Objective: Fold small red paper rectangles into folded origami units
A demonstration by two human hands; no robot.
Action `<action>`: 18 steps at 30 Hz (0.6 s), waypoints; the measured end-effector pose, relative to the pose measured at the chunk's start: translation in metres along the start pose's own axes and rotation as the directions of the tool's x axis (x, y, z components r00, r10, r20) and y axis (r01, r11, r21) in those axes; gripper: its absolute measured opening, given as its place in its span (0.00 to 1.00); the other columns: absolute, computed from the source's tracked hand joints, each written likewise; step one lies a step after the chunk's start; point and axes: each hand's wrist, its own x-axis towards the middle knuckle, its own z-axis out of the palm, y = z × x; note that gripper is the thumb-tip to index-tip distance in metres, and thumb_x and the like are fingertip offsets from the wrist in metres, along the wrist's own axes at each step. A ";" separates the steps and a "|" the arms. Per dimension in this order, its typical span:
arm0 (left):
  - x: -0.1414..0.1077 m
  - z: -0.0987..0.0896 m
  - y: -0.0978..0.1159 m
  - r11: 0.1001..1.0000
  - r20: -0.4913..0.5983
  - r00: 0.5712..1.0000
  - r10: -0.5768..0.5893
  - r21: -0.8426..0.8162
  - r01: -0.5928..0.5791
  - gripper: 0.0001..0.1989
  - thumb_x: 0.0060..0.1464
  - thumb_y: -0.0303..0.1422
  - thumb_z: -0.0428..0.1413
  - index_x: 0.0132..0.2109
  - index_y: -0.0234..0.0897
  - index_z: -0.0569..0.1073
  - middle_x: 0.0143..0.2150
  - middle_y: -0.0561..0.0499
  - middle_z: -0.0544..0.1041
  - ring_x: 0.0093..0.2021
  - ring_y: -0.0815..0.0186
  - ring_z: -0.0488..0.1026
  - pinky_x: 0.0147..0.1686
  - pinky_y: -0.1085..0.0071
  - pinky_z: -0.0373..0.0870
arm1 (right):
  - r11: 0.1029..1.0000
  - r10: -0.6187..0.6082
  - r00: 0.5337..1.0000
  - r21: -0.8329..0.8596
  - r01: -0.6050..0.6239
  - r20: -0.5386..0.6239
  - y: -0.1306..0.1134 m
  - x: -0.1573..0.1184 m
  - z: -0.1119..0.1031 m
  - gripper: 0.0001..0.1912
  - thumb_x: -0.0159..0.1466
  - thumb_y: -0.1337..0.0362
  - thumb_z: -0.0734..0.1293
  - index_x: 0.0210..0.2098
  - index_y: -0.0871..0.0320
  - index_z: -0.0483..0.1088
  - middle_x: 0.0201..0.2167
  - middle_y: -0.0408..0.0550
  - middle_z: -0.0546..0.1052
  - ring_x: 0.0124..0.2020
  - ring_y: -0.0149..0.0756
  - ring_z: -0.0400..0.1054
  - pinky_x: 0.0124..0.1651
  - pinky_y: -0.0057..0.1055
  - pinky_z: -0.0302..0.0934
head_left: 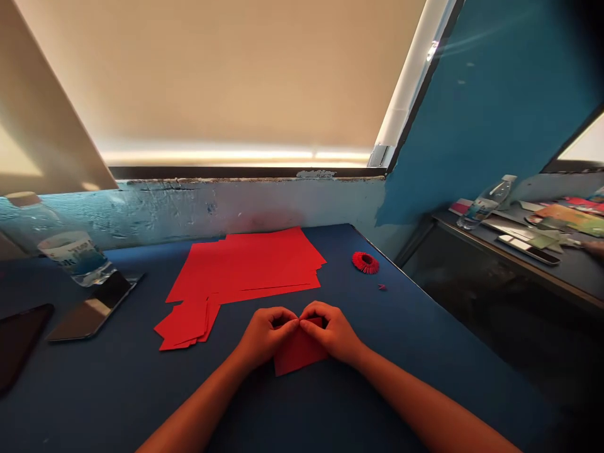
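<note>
Red folded paper (301, 351): one small piece, its upper end hidden under the fingertips (293, 322) of both hands. The fingers are closed and grasping, with thumbs and forefingers pinching the top of the piece from either side, tips almost meeting. The crease and the number of layers cannot be made out. The left hand (265, 335) and right hand (331, 330) curl over the paper, knuckles up, forearms running off the lower frame edge. The piece lies on a dark blue table top (117, 402), matte and smooth, near its front.

Ahead and to the left, a small pile of red sheets (185, 325), uneven at the edges, touches a larger, loosely stacked pile of red paper (245, 264). To the right of the pile sits a finely pleated red paper ring (365, 262), dark at its centre, with a tiny scrap (382, 287) near it.

Far left: a clear water bottle (70, 259), a smartphone (92, 313) and a dark slab (19, 343) cut off by the frame. Far right, on a lower shelf (514, 264): a second bottle (486, 202), printed cards (561, 217) and another person's hand (595, 248), also cut off, too dim for detail.
</note>
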 end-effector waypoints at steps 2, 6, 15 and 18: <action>0.001 -0.001 0.000 1.000 0.008 1.000 0.008 0.006 -0.008 0.12 0.53 0.38 0.52 0.35 0.36 0.76 0.33 0.49 0.78 0.35 0.63 0.73 0.33 0.73 0.66 | 1.000 0.016 1.000 -0.013 -0.016 0.000 0.000 0.001 -0.001 0.06 0.57 0.63 0.65 0.29 0.55 0.74 0.29 0.44 0.75 0.32 0.36 0.67 0.36 0.30 0.58; 0.003 -0.004 0.001 1.000 0.010 1.000 0.017 -0.022 -0.017 0.11 0.52 0.37 0.53 0.39 0.37 0.76 0.38 0.49 0.78 0.39 0.62 0.73 0.38 0.71 0.67 | 0.996 0.085 0.996 0.028 -0.084 -0.026 0.001 0.000 -0.001 0.07 0.57 0.62 0.65 0.27 0.55 0.74 0.28 0.44 0.75 0.30 0.35 0.66 0.34 0.29 0.58; 0.008 -0.016 -0.009 0.996 -0.181 0.983 -0.035 -0.082 0.020 0.12 0.52 0.38 0.53 0.36 0.34 0.75 0.35 0.48 0.78 0.35 0.63 0.73 0.34 0.73 0.67 | 0.988 0.136 0.991 0.073 -0.135 -0.014 0.004 0.036 0.018 0.06 0.53 0.62 0.67 0.22 0.57 0.72 0.22 0.42 0.73 0.25 0.33 0.63 0.29 0.27 0.55; 0.010 -0.029 -0.012 0.997 -0.283 0.957 -0.063 -0.059 0.048 0.15 0.52 0.41 0.54 0.40 0.34 0.74 0.36 0.48 0.77 0.35 0.64 0.72 0.33 0.72 0.67 | 0.974 0.136 0.990 0.179 -0.138 0.026 0.010 0.056 0.022 0.07 0.54 0.61 0.67 0.24 0.57 0.72 0.23 0.42 0.72 0.25 0.32 0.62 0.28 0.27 0.55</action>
